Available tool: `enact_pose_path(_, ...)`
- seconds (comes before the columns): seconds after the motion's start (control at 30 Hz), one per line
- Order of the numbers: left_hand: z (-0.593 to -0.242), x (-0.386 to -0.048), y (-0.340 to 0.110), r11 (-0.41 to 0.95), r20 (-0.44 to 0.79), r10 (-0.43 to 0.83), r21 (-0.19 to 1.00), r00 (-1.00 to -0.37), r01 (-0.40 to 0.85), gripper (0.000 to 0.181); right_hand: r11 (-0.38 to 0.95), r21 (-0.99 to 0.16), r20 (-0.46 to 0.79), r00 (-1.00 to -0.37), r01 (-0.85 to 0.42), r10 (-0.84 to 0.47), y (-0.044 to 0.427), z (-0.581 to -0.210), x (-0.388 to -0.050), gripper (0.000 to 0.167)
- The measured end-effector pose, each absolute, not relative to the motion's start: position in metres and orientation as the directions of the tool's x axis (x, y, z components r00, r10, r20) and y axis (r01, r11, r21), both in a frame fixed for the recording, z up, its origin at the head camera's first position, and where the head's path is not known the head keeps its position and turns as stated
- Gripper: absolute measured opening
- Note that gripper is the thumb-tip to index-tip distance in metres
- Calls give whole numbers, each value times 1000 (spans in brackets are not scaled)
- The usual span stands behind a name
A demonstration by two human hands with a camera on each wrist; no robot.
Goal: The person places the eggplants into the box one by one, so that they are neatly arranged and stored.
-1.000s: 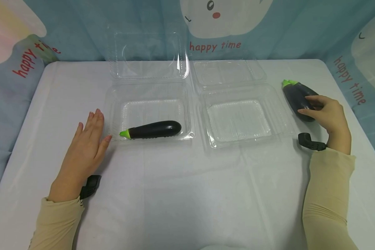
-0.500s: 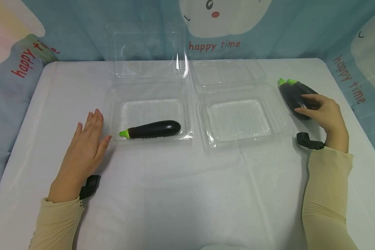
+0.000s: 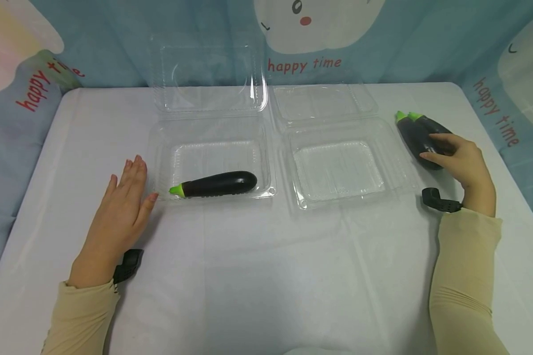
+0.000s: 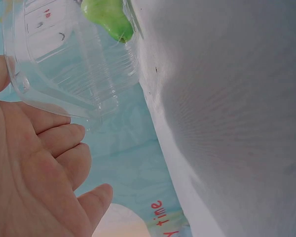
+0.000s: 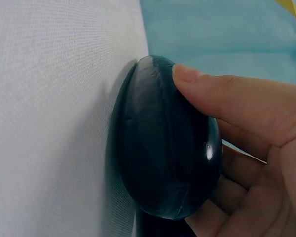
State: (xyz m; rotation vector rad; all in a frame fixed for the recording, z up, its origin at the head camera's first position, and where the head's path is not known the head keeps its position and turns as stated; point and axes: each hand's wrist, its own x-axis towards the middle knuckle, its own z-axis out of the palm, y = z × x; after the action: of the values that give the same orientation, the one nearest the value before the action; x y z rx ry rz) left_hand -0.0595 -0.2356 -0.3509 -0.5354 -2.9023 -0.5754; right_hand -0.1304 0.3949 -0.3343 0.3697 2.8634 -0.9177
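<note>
Compared with a second ago, the inner eggplant (image 3: 414,137) and the right hand (image 3: 464,160) sit slightly farther toward nine o'clock; the rest of the layout looks unchanged. Thumb and fingers pinch that eggplant near its blunt end, its green stem pointing to eleven o'clock. Whether it is lifted off the white tablecloth (image 3: 266,276) I cannot tell. Just beside it lies the outer eggplant (image 3: 434,125), partly behind the fingers. Both are between two and three o'clock from the right clamshell (image 3: 337,170). At eight o'clock from the left clamshell (image 3: 213,155), the left hand (image 3: 115,217) lies with fingers extended, gripping nothing, its thumb tip at the container's corner. One boxed eggplant (image 3: 219,184) rests along that container's six o'clock side, stem toward nine. As far as I judge, one of three eggplants is boxed, two remain outside, and both lids stand open.
</note>
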Motion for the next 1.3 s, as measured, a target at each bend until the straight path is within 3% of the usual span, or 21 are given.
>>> enact_pose_path(1.3,-351,-59,-235,864,209,317,339,-925,372,61,768,-578,-121,-960,275,253,390,-327,-130,68)
